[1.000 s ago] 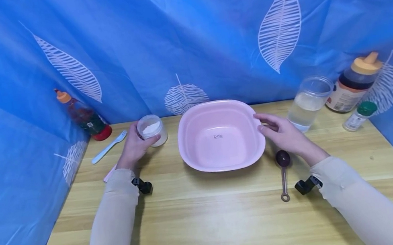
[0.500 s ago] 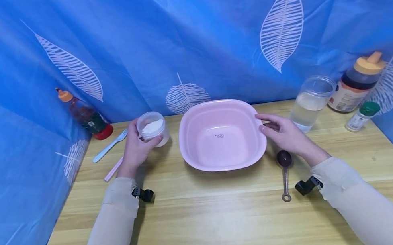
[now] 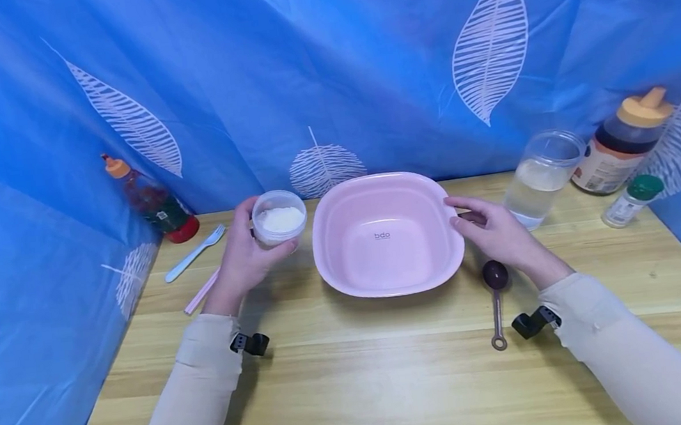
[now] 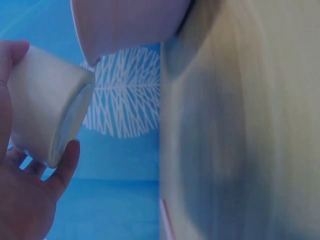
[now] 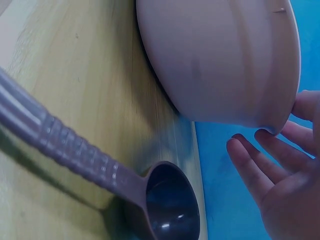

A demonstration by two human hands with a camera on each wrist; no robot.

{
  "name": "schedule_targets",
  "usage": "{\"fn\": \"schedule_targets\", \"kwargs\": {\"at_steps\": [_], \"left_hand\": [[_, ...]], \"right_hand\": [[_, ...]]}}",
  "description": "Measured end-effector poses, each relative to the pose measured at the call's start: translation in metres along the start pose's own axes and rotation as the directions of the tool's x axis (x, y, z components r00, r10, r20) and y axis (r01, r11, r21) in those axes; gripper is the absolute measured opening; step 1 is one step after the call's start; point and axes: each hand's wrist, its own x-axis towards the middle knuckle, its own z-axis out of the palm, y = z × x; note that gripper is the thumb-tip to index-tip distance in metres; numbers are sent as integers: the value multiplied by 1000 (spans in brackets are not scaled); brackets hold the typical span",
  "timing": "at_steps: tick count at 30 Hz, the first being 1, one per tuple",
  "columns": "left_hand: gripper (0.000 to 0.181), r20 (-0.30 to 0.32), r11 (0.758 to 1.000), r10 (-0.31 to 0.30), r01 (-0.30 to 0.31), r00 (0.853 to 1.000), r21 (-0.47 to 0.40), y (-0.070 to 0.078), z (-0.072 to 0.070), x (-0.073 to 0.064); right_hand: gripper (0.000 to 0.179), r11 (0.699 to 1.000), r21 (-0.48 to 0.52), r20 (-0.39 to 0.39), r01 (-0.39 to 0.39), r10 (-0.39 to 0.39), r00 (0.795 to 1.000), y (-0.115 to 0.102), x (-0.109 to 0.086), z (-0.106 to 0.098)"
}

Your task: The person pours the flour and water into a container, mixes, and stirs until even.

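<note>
My left hand [image 3: 248,252] grips a clear jar [image 3: 279,217] of white powder, its thumb and fingers on opposite sides. In the left wrist view, the jar [image 4: 47,102] hangs above the table with its bottom showing, just left of the pink basin [image 4: 122,27]. My right hand [image 3: 494,228] holds the right rim of the pink basin [image 3: 392,263], which stands on the table with nothing inside but a printed mark. Seen from the right wrist, that hand's fingers [image 5: 287,152] lie at the basin's rim [image 5: 220,65], some of them spread below it.
A dark measuring spoon [image 3: 495,275] lies beside the right hand. Behind it stand a clear container of liquid [image 3: 533,190], a brown sauce bottle [image 3: 608,157] and a green-capped shaker [image 3: 629,202]. At left are a red sauce bottle [image 3: 165,208], a blue fork [image 3: 194,254] and a pink stick [image 3: 201,293].
My left hand has lifted the jar off the table and carried it right, closer to the basin, uncovering more of the pink stick. The right hand has stayed at the basin's rim.
</note>
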Motion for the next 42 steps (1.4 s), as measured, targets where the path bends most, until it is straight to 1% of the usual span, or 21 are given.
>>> {"fn": "schedule_targets", "kwargs": {"at_steps": [5,9,16,21,26,34,42], "left_hand": [[98,27,994,78,-80,997,78,11,3,0],[99,44,982,123,-128,991,136,18,5,1],[97,76,947,211,-223,975,233,31,10,1],[92,101,927,248,-266,964,263,40,14,3],[92,130,911,280,-306,951,278,48,17,5],[94,177,862,314,-358,933,358,61,22,8],[92,203,800,351,-406,914,441,67,28,10]], "right_hand": [[54,1000,-9,-5,-15,15,1000,2,0,-1],[54,1000,-12,-4,-14,14,1000,0,1,-1],[55,1000,-8,-3,-16,16,1000,-3,0,-1],[55,1000,-8,0,-24,24,1000,-3,1,-1],[55,1000,-9,1,-24,24,1000,-3,1,-1],[56,1000,4,1,-27,27,1000,-1,0,-1],[55,1000,-4,-3,-19,19,1000,2,2,-1]]}}
